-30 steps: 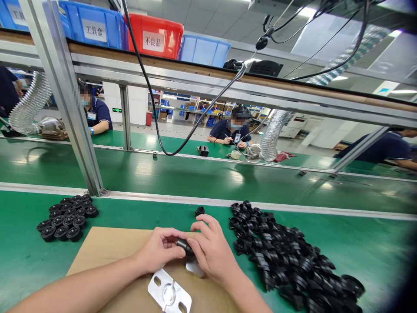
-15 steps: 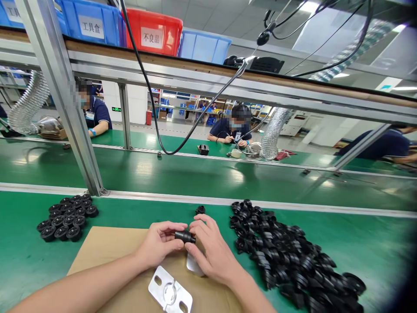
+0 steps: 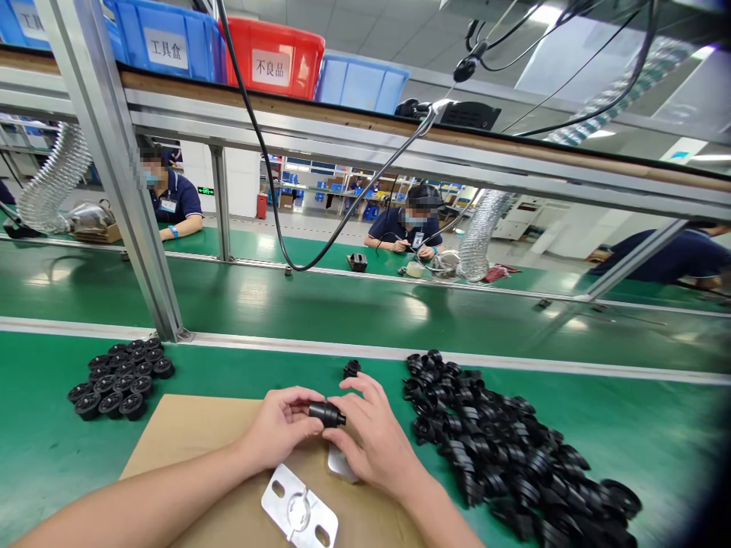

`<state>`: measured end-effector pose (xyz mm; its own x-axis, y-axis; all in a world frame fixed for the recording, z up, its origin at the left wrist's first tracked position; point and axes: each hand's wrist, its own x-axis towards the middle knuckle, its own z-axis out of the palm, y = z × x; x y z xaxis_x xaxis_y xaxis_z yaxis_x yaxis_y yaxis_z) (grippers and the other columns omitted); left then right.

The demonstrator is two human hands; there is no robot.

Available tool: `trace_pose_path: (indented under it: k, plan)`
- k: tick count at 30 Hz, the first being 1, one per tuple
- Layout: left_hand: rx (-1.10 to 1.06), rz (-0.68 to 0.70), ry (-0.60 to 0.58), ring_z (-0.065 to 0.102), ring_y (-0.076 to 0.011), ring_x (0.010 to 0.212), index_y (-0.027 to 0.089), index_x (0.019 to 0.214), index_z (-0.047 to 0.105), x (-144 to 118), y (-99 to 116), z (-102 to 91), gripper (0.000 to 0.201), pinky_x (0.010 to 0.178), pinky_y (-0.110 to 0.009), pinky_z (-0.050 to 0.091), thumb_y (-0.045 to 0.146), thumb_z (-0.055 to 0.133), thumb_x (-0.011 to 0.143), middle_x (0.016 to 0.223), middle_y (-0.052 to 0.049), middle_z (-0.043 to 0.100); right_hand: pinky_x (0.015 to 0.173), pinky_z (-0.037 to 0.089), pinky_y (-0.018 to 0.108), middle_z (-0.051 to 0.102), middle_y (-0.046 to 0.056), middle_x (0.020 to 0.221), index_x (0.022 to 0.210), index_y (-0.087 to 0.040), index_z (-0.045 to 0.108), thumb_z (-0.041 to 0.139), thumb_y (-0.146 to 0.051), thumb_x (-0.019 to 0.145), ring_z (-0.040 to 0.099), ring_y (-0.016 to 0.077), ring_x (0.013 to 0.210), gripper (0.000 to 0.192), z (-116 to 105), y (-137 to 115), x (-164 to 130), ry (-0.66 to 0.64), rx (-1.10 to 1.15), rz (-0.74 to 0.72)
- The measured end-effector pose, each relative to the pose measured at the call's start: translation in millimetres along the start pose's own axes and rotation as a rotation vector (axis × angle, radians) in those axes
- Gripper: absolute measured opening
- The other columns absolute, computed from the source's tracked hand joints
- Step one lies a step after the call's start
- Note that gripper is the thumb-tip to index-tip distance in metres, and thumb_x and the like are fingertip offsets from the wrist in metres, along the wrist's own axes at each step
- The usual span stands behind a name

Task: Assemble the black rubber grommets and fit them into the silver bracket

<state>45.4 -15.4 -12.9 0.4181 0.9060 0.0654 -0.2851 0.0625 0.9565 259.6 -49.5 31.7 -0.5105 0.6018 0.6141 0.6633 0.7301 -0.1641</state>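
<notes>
Nearest the near edge of the green surface (image 3: 51,457) lies a silver metal plate (image 3: 299,509) on a brown cardboard sheet (image 3: 188,438); just above it the left hand (image 3: 284,428) and right hand (image 3: 374,441) meet over the sheet, fingers of both clamped on a small black cylindrical part (image 3: 327,413), which is held off the cardboard between them; to the right a long heap of black parts (image 3: 502,457) runs toward the right edge; to the left, neat rows of black caps (image 3: 119,377) stand near a metal post (image 3: 114,175); one loose black piece (image 3: 352,368) sits beyond the hands; farther off, a person in a dark shirt (image 3: 408,228) sits at another surface.
</notes>
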Motion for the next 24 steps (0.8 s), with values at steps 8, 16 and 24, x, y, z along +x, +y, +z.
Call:
trace_pose_path:
  k: [8, 16, 24]
  plan:
    - [0.022, 0.137, 0.012, 0.074, -0.0312, 0.114, 0.020, 0.105, 0.083, -2, 1, 2.2, 0.037, 0.103, -0.044, 0.060, 0.028, 0.096, 0.072, 0.122, -0.013, 0.080, 0.082, 0.060, 0.039, 0.067, 0.006, 0.073, 0.067, -0.023, 0.061, 0.045, -0.042, 0.110, 0.070, 0.0273, 0.105, 0.050, 11, -4, 0, -0.092, 0.297, 0.431]
    - [0.116, 0.127, -0.009, 0.071, -0.0319, 0.120, 0.019, 0.122, 0.078, 1, 1, -3.0, 0.038, 0.109, -0.046, 0.056, 0.035, 0.083, 0.088, 0.129, -0.014, 0.077, 0.096, 0.056, 0.048, 0.071, 0.009, 0.092, 0.090, -0.023, 0.068, 0.058, -0.040, 0.104, 0.063, 0.0316, 0.116, 0.024, 11, 7, -7, -0.038, 0.280, 0.414]
    - [0.159, 0.104, 0.002, 0.073, -0.0311, 0.115, 0.018, 0.120, 0.077, 3, -1, -4.0, 0.032, 0.107, -0.047, 0.057, 0.024, 0.076, 0.089, 0.123, -0.013, 0.078, 0.100, 0.055, 0.053, 0.073, 0.010, 0.106, 0.108, -0.024, 0.069, 0.068, -0.033, 0.098, 0.059, 0.0336, 0.123, 0.014, 13, 7, -7, -0.043, 0.229, 0.356]
